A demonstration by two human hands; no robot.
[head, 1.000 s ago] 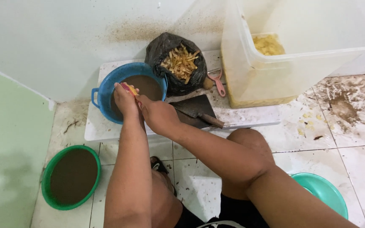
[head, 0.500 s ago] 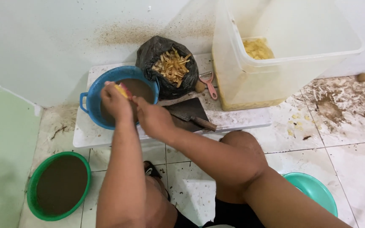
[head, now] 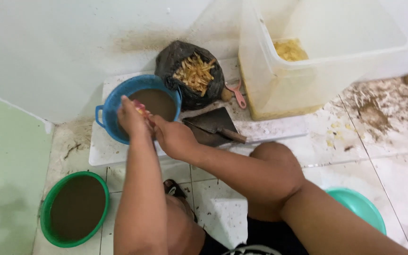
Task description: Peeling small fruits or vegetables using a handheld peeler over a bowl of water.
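Both hands meet over the near rim of a blue basin that stands on a white board laid on the tiled floor, and the basin holds murky brown water. The left hand is curled with its fingers closed around a small yellowish-pink piece, of which only a sliver shows between the knuckles; what it is cannot be told. The right hand presses in from the right side, its fingers bent toward the same piece and touching the left hand, though whether they actually pinch the piece is hidden. So the piece sits between the two hands, just above the water and at the basin's front edge, with the left hand nearer and carrying it; its long axis cannot be read. Just right of the right hand a dark-bladed cleaver with a wooden handle lies flat on the board, handle pointing right and away from the person. Behind the basin a black plastic bag is open on yellow peelings, with a pink peeler beside it and a large translucent tub further right. A green basin of brown water sits on the floor at the lower left.
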